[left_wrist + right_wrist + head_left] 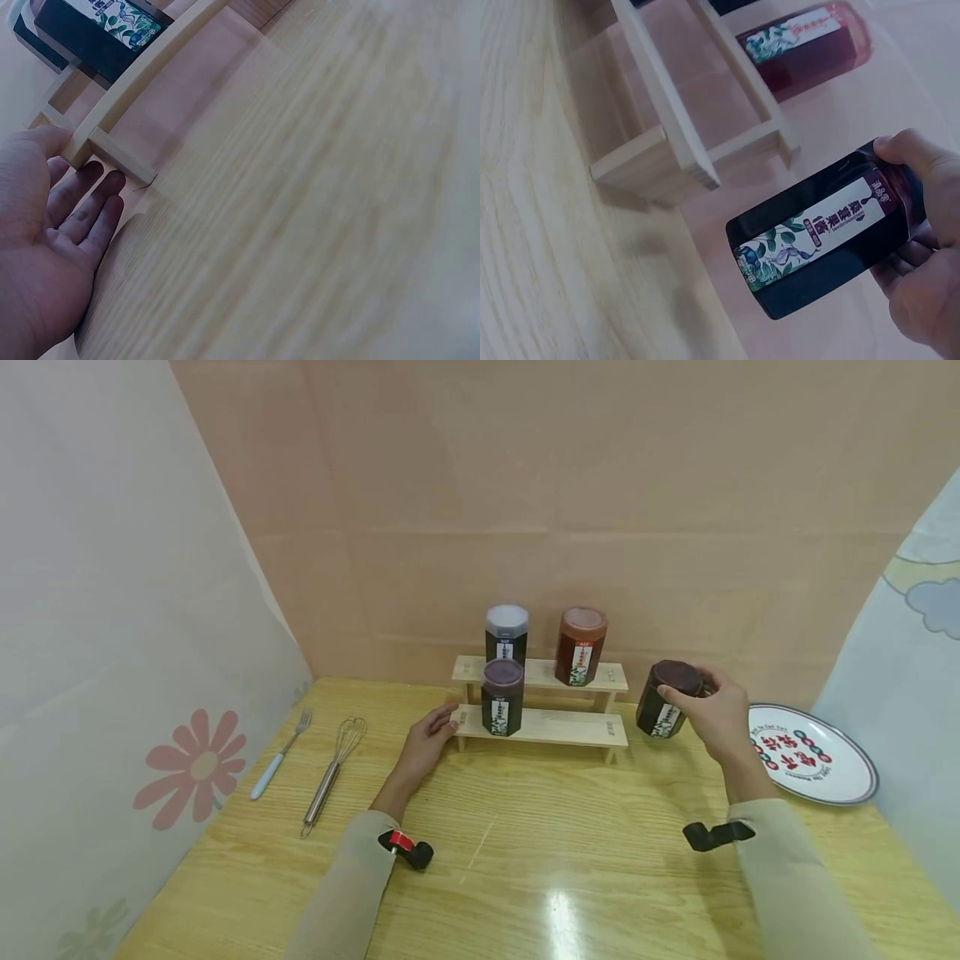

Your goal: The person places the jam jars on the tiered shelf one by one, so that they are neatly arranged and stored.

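Note:
My right hand (716, 710) grips a dark octagonal jar (817, 232) by its lid end and holds it tilted, right of a two-step wooden rack (555, 727). The jar has a white label with a plant picture. At the rack's left end, my left hand (60, 232) has its thumb and fingers about the end of the lower board. A dark jar with a purple lid (502, 697) stands on the lower step. On the upper step are a jar with a whitish lid (507, 631), partly hidden, and a red jar (581, 647).
An oval white plate (840, 756) with red lettering lies at the right, by the wall. On the left of the table (525, 860) lie a whisk (333, 772) and a fork (281, 756) with a pale blue handle. A peach backdrop (570, 485) rises behind the rack.

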`<action>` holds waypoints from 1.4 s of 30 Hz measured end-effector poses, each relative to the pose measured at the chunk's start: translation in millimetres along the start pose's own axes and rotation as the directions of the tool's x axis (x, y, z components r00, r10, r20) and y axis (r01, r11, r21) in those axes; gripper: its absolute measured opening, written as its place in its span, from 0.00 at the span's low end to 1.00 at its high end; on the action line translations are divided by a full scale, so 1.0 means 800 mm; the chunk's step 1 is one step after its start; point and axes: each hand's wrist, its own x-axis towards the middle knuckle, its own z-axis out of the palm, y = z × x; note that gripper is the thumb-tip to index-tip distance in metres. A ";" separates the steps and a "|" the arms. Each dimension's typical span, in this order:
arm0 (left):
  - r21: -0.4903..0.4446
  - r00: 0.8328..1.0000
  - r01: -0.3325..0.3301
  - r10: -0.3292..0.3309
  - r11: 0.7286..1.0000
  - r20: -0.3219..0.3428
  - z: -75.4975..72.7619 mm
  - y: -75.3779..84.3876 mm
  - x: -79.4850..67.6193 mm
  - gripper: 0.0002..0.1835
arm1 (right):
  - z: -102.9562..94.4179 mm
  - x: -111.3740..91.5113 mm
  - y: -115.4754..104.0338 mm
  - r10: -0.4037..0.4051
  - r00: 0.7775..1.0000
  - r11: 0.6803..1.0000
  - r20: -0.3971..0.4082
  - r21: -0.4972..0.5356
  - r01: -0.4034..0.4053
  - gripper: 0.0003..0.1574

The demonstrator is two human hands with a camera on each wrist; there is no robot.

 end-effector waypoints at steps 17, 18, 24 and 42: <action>-0.006 1.000 -0.010 0.010 1.000 0.002 -0.001 0.000 0.003 0.26 | 0.022 -0.024 -0.036 -0.025 1.000 0.989 0.018 0.146 0.022 0.44; -0.006 1.000 -0.008 0.008 1.000 0.001 -0.001 0.000 0.003 0.26 | 0.024 -0.025 -0.038 -0.022 0.999 0.987 0.029 0.158 0.017 0.45; -0.006 1.000 0.004 -0.004 1.000 0.001 -0.002 0.000 0.003 0.26 | 0.047 -0.034 -0.048 -0.044 0.998 0.973 0.047 0.228 0.032 0.43; 0.009 1.000 -0.007 0.007 1.000 -0.007 -0.001 -0.002 0.002 0.26 | 0.102 -0.053 -0.067 -0.081 0.994 0.982 0.077 0.177 0.066 0.46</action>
